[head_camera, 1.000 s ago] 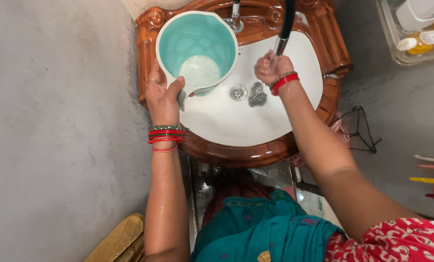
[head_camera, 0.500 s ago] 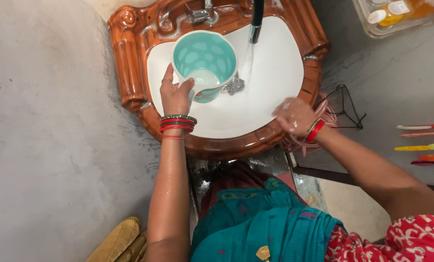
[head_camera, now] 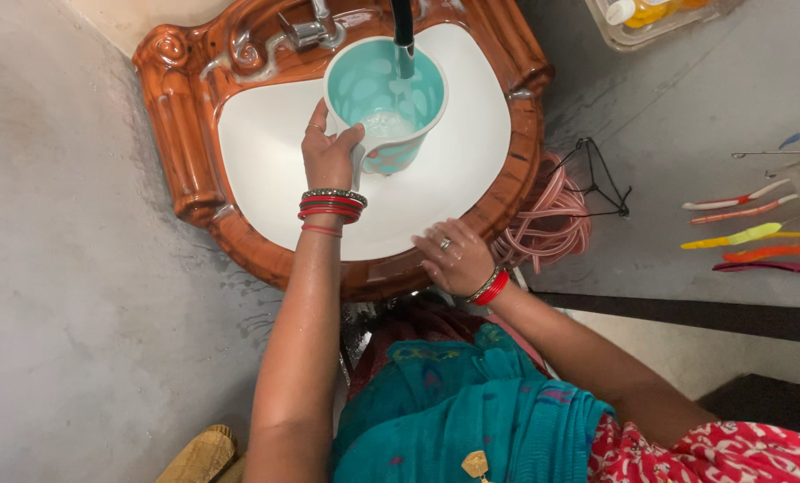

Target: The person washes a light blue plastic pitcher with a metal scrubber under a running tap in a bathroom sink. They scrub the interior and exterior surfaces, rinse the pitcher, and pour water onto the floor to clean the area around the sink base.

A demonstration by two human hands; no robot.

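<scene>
My left hand grips the handle of a teal plastic jug held inside the white sink basin. A black spout hangs over the jug and water runs into it. My right hand rests on the sink's front brown rim, fingers spread, holding nothing. Both wrists wear red bangles.
A metal tap sits at the back of the brown sink surround. A coiled pink hose lies to the right of the sink. Several coloured utensils hang at the far right. A clear container stands at the top right.
The jug has moved under the black spout and is filling. My right hand has come off the spout and dropped to the sink's front rim.
</scene>
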